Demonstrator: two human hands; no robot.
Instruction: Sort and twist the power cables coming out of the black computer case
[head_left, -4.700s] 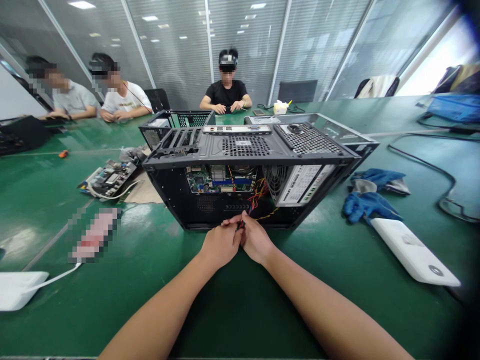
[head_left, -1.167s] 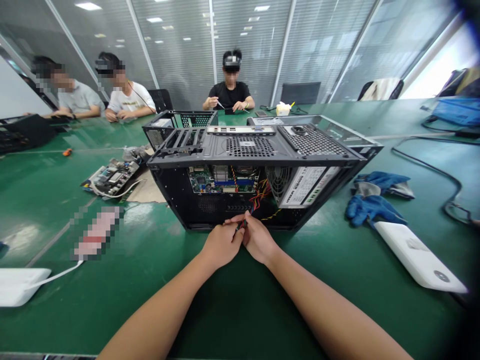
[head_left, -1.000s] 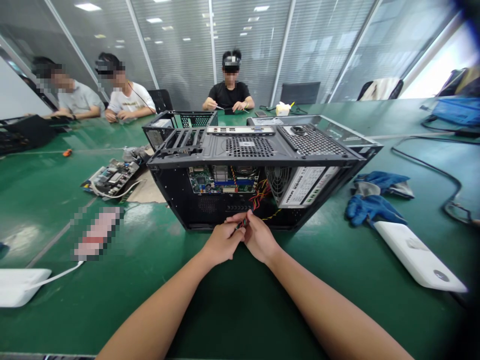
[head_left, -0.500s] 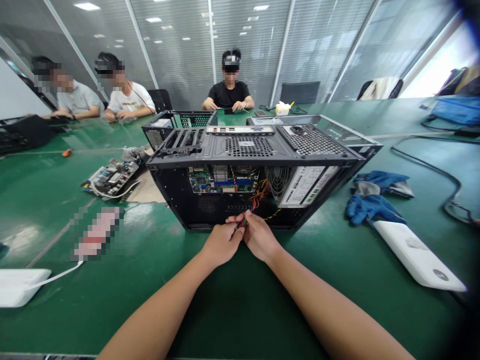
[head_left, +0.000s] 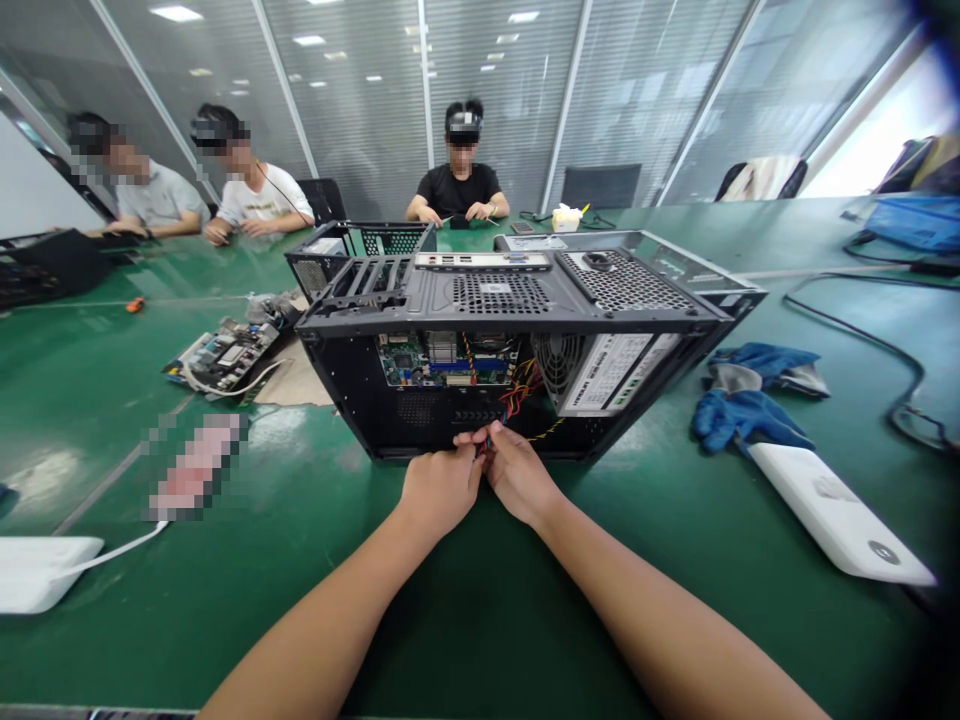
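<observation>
A black computer case [head_left: 420, 420] stands on the green table with its open side towards me. Inside it are a green motherboard [head_left: 405, 362] and a power supply [head_left: 611, 372] with a white label. Red, yellow and black cables [head_left: 517, 396] run from the power supply down to my fingers at the case's lower edge. My left hand [head_left: 441, 482] is closed on the cables, its knuckles facing up. Pressed close beside it, my right hand [head_left: 517, 470] pinches the same cables between thumb and fingers. The cable ends are hidden by my fingers.
Blue gloves [head_left: 739, 415] and a white power bank [head_left: 832, 510] lie to the right. At left are a loose circuit board [head_left: 225, 355], a blurred-out phone [head_left: 196, 465] and a white device [head_left: 45, 572]. Another case frame [head_left: 390, 238] stands behind. Three people sit across the table.
My left hand has rolled slightly over the cables, its thumb now less visible. My right hand has stayed almost still.
</observation>
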